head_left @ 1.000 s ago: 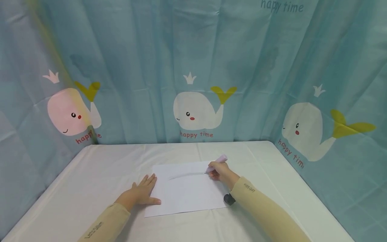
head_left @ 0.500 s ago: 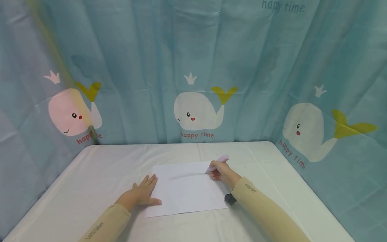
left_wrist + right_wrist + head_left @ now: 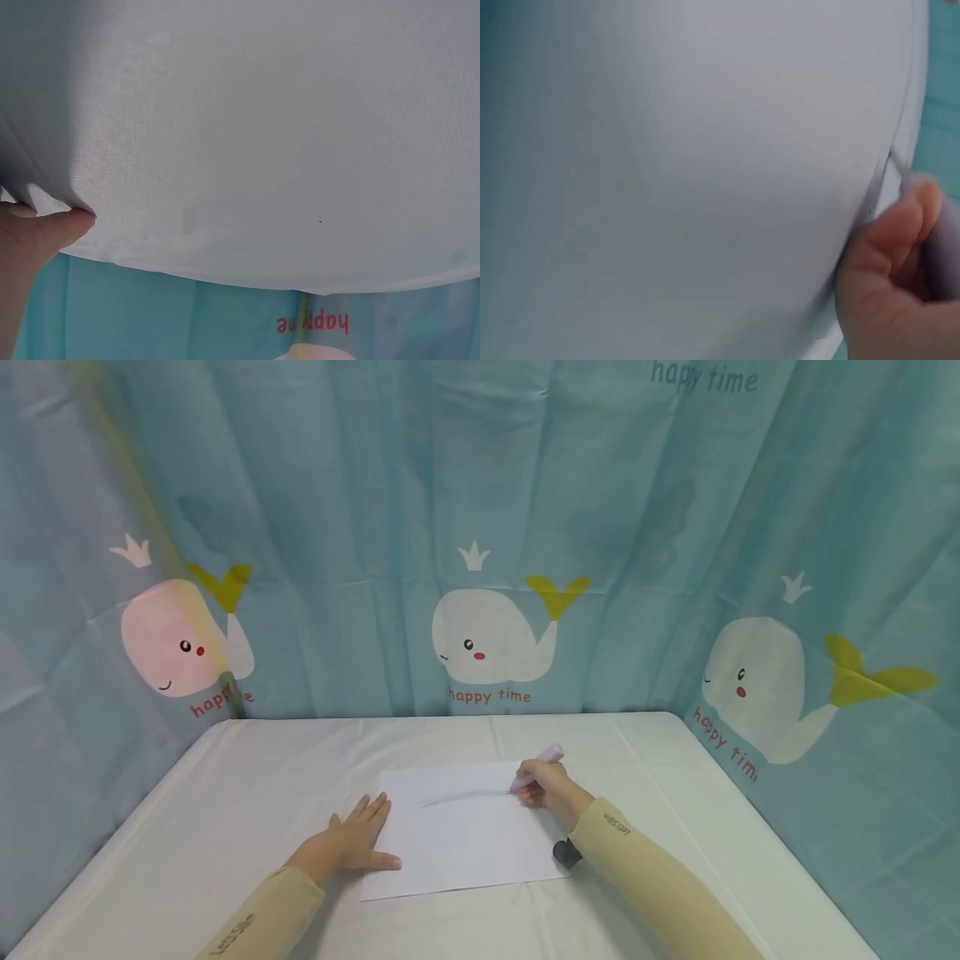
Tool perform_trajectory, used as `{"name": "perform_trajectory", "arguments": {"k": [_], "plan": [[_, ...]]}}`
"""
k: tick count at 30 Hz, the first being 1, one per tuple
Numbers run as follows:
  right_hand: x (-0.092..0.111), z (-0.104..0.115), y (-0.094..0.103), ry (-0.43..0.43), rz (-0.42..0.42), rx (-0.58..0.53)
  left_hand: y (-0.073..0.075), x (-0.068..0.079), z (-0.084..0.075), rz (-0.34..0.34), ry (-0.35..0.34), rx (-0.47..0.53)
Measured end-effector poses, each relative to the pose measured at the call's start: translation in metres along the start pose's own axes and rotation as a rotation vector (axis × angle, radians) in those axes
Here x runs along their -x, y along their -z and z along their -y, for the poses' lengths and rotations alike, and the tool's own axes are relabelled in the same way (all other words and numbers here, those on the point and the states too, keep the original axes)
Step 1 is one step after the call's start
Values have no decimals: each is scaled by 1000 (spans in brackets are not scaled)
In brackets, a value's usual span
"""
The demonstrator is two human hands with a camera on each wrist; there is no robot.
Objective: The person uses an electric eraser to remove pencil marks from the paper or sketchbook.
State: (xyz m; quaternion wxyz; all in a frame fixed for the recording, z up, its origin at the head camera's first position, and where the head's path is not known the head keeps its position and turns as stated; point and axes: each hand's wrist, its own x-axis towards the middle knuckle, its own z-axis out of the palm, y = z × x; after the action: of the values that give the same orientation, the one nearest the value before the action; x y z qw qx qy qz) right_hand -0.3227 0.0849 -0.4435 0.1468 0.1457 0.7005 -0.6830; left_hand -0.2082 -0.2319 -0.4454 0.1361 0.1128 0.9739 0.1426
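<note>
Over paper (image 3: 461, 845) that may slide on the tabletop (image 3: 292, 768), our right grip (image 3: 547, 785) pinches the pen (image 3: 552, 753), likely light, stiff and best held low, while our left grip (image 3: 351, 842) lies spread on the paper's left edge.

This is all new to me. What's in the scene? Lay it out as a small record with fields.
Left hand: spread over the left edge of the paper
Right hand: holds a pale purple pen, tip at the right end of the drawn line
Paper: white sheet lying on the white-covered table
Drawn line: thin, faint, gently curved
Black object: by the right sleeve, partly hidden; cannot tell what
Backdrop: blue-green curtain printed with whales
</note>
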Motion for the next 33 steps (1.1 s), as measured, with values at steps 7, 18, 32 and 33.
{"name": "perform_trajectory", "arguments": {"k": [7,18,32,33], "plan": [[-1,-2,0,8,-5,18,0,0,0,4,-1,3],[-2,0,-1,8,-12,42,2,-1,-1,9,-1,2],[5,-7,2,18,51,-15,-1,-3,2,7,4,-1],[5,-7,1,19,47,-17,-2,-3,2,7,4,1]]}}
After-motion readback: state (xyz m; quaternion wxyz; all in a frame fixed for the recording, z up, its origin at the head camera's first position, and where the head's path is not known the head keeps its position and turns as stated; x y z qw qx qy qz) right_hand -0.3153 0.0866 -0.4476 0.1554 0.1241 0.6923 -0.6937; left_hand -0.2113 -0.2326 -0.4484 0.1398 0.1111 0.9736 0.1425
